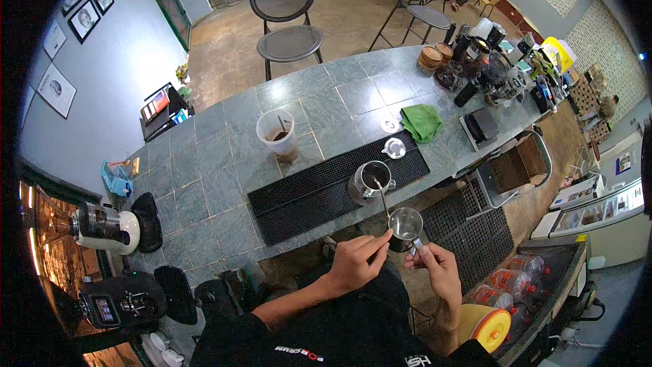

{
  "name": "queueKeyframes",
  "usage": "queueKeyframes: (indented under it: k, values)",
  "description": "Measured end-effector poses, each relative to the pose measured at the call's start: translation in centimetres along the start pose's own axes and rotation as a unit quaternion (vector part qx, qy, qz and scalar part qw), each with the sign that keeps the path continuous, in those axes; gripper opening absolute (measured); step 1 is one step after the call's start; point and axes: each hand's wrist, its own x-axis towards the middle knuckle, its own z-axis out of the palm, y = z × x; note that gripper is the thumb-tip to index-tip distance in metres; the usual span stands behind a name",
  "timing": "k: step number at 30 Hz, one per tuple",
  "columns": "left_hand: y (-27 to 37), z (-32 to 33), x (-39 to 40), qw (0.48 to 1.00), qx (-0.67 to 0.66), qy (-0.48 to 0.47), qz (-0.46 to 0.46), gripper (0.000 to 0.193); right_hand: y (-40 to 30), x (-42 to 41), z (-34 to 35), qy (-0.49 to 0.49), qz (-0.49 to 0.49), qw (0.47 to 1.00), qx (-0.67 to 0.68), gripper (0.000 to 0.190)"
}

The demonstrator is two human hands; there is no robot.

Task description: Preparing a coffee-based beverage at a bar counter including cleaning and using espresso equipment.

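My right hand [437, 267] grips the handle of a steel gooseneck kettle [405, 227], held just off the counter's near edge. The kettle's thin spout reaches over a glass vessel [370, 182] with dark contents, which stands on a black rubber bar mat [305, 209]. My left hand [361, 260] touches the kettle's near side with its fingertips; its thumb and fingers are close together. A small round silvery lid [394, 148] lies on the mat behind the glass vessel. Whether liquid leaves the spout is too small to tell.
A translucent plastic tub [276, 132] with brown residue and a green cloth [422, 122] are on the tiled counter [204, 163]. Jars and brewing gear crowd its right end, near a black scale [481, 126]. A grinder [107, 229] stands left. Plastic bottles [509, 283] and a yellow container [484, 326] are at lower right.
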Motion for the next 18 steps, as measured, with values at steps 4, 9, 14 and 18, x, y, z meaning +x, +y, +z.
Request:
queueKeyframes:
  k: [4, 9, 14, 18]
  values:
    - [0.4, -0.4, -0.3, 1.000, -0.007, -0.002, -0.006, 0.032, -0.5, -0.7, 0.4, 0.001, 0.010, 1.000, -0.010, 0.031]
    - [0.4, 0.3, -0.3, 1.000, -0.020, -0.019, 0.008, 0.033, 0.4, -1.3, -0.5, 0.017, 0.007, 1.000, -0.015, 0.033]
    - [0.1, 1.0, 0.2, 0.999, -0.019, -0.016, 0.024, 0.035, 0.1, -0.9, -0.6, 0.026, 0.012, 1.000, -0.003, 0.033]
    - [0.0, 1.1, 0.5, 1.000, -0.019, -0.001, 0.020, 0.038, 0.5, -0.2, -0.6, 0.027, -0.014, 1.000, 0.002, 0.034]
